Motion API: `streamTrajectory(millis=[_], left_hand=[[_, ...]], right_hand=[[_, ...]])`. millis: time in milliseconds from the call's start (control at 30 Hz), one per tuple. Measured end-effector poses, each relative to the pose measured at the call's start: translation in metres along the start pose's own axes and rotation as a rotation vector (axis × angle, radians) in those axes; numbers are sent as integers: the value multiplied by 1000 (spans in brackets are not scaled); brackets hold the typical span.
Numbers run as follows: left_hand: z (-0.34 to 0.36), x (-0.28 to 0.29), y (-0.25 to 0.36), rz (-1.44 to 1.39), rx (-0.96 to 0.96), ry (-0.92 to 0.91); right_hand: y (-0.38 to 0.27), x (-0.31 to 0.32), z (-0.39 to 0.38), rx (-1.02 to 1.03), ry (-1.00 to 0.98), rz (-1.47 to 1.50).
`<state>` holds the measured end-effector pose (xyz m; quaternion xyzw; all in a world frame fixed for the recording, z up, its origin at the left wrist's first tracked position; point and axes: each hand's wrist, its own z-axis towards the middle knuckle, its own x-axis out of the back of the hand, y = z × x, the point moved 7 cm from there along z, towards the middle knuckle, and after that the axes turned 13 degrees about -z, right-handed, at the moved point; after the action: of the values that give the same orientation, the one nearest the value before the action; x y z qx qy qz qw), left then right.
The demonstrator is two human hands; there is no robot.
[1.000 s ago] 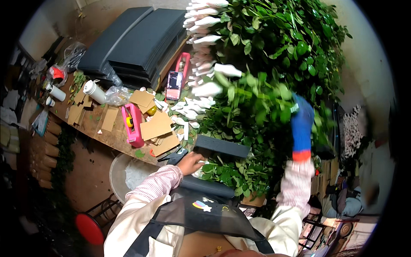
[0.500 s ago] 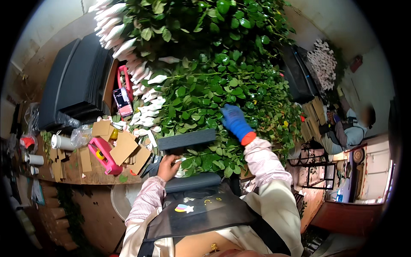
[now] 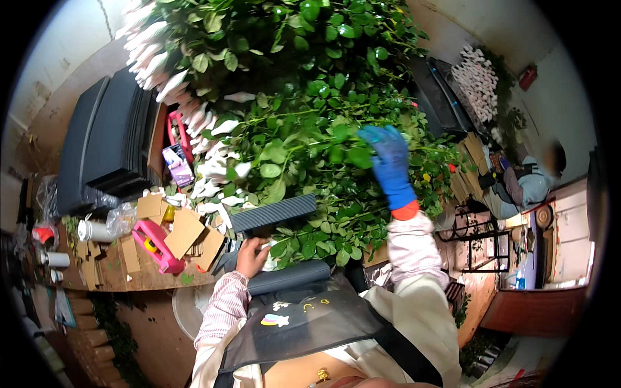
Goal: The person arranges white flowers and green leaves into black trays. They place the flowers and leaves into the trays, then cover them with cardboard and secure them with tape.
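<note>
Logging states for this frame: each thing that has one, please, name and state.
Left hand: bare, fingers at something white; grip unclear
Right hand: blue-gloved, at leafy stems; grip unclear
Phone: screen lit
Flowers: heads wrapped in white
Cardboard pieces: loose, overlapping
Dark sheets: stacked
Plastic bag: crumpled

open air above the leafy stems (image 3: 326,119), ridged dark block (image 3: 273,214) obstructing nearer the body, stacked boards (image 3: 118,136) walling the left
</note>
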<state>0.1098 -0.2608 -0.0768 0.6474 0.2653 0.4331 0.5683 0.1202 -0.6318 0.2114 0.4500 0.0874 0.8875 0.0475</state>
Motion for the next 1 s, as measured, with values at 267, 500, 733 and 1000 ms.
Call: streamTrajectory(millis=[267,500,733,1000], left_hand=[[-1,4,7,75,24,0],[3,-1,-25,-155,-11,35],[-4,5,-29,-73,24,90],[-8,7,-35,-24,79,95]], right_hand=[[18,10,-69,-77,-446,522],[-12,-90,-165,67,-665,57],[-17,-131,-208,-127,-621,-136],[-15,-155,-149,255,-1354,-169]])
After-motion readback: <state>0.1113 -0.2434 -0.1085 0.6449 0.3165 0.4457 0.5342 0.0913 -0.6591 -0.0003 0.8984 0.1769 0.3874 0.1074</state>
